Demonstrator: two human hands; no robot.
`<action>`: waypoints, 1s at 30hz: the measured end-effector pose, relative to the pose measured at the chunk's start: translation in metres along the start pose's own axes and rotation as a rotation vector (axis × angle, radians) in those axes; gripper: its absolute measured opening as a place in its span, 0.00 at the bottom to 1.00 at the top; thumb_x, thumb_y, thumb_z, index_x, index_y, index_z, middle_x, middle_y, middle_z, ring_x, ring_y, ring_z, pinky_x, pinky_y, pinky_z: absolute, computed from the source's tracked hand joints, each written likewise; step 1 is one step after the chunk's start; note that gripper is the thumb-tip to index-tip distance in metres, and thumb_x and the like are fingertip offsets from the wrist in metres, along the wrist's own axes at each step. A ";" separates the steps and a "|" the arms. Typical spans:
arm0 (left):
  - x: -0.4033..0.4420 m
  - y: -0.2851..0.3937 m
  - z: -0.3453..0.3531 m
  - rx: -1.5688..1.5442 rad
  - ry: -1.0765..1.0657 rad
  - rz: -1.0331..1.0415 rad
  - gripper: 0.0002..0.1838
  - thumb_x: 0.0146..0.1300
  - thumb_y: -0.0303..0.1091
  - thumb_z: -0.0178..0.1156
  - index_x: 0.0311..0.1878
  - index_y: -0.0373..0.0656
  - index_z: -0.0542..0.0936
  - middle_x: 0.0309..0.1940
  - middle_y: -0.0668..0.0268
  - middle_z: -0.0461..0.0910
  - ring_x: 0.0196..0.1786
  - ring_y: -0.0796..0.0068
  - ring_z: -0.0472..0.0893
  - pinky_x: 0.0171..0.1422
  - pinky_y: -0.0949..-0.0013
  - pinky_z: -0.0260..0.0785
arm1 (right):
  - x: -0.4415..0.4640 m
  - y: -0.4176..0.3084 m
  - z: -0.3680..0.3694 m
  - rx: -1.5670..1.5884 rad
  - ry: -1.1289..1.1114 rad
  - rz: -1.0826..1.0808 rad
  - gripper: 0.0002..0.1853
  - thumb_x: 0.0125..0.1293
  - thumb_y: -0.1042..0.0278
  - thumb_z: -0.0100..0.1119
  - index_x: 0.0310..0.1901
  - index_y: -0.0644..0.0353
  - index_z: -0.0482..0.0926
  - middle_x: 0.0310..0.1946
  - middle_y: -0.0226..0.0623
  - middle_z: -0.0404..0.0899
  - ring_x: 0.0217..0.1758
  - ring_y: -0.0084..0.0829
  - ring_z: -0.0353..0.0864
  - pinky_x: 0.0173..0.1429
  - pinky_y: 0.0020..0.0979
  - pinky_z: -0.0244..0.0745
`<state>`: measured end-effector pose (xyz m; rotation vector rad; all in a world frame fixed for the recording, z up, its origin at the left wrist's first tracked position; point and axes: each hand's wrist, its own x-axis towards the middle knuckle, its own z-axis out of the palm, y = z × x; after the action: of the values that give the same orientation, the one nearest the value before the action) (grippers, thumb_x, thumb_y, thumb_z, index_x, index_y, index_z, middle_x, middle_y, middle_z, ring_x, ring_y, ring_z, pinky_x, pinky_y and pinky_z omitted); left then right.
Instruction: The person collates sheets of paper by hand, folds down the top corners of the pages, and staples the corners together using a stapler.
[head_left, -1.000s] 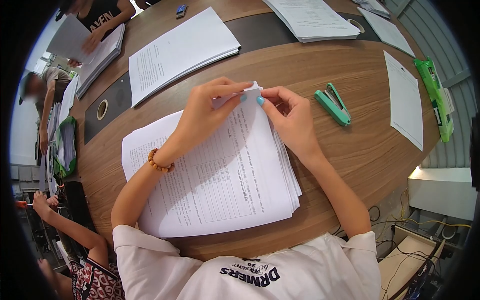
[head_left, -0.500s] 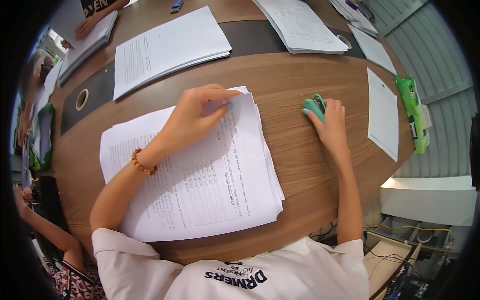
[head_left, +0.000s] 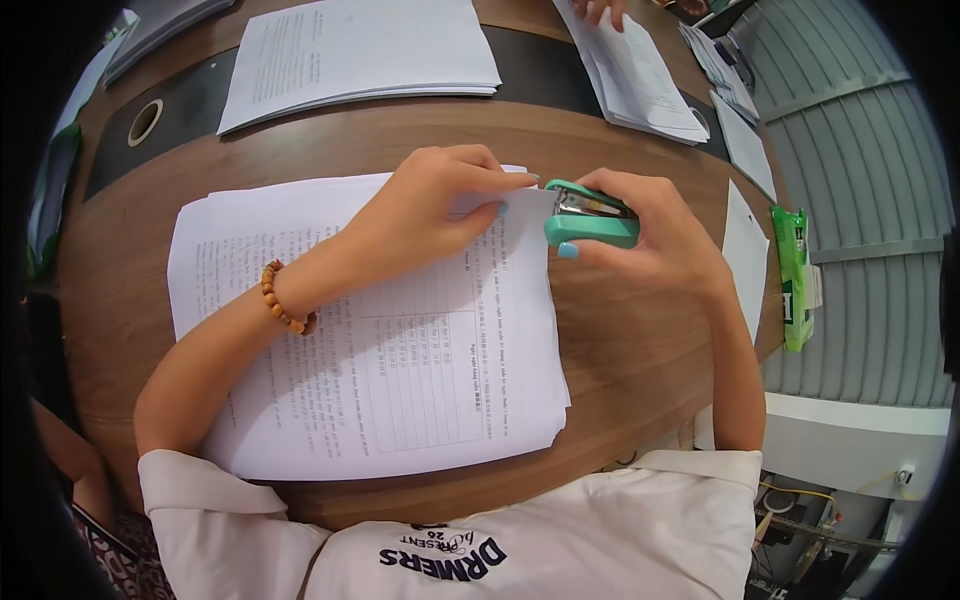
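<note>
A thick stack of printed sheets (head_left: 400, 400) lies on the wooden table in front of me. My left hand (head_left: 440, 195) rests over its upper part, thumb and index finger pinching the top sheets near the upper right corner. In my right hand (head_left: 650, 230) is a mint-green stapler (head_left: 595, 230), gripped between thumb and fingers. Its jaws face left and sit at the paper's corner edge, with the metal inside showing. Whether the sheet's edge lies between the jaws is hard to make out.
More paper piles lie at the far side (head_left: 360, 55) and far right (head_left: 640, 75), where another person's hand (head_left: 600, 10) touches the sheets. A tape roll (head_left: 145, 122) sits at the left. A green packet (head_left: 792, 280) lies by the right table edge.
My right hand has lifted the stapler from the table and brought it left to the stack's corner. My left hand still pinches the corner. Another person's hand has appeared at the far right pile.
</note>
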<state>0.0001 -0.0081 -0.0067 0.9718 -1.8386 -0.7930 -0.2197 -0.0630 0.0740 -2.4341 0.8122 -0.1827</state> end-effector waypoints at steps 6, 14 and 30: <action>-0.001 -0.001 0.002 0.036 0.023 0.033 0.21 0.51 0.16 0.56 0.50 0.42 0.80 0.34 0.61 0.77 0.33 0.69 0.76 0.36 0.70 0.68 | 0.011 -0.006 0.002 -0.023 -0.049 -0.032 0.18 0.51 0.62 0.66 0.36 0.69 0.77 0.24 0.43 0.78 0.26 0.33 0.77 0.33 0.29 0.71; 0.000 -0.002 0.002 0.065 0.031 0.061 0.19 0.50 0.18 0.58 0.48 0.40 0.81 0.34 0.59 0.78 0.34 0.67 0.77 0.36 0.69 0.69 | 0.014 -0.004 0.003 -0.043 -0.079 -0.028 0.15 0.53 0.62 0.65 0.34 0.67 0.78 0.20 0.40 0.76 0.22 0.30 0.74 0.29 0.27 0.68; 0.007 0.007 0.008 0.209 -0.008 0.004 0.11 0.52 0.32 0.67 0.39 0.42 0.83 0.32 0.64 0.81 0.35 0.68 0.74 0.50 0.68 0.57 | 0.011 0.013 0.015 -0.025 -0.023 -0.086 0.13 0.53 0.64 0.66 0.32 0.64 0.75 0.20 0.41 0.75 0.20 0.35 0.74 0.27 0.29 0.65</action>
<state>-0.0110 -0.0100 -0.0012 1.0970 -1.9587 -0.6111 -0.2127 -0.0709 0.0537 -2.4913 0.7042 -0.1775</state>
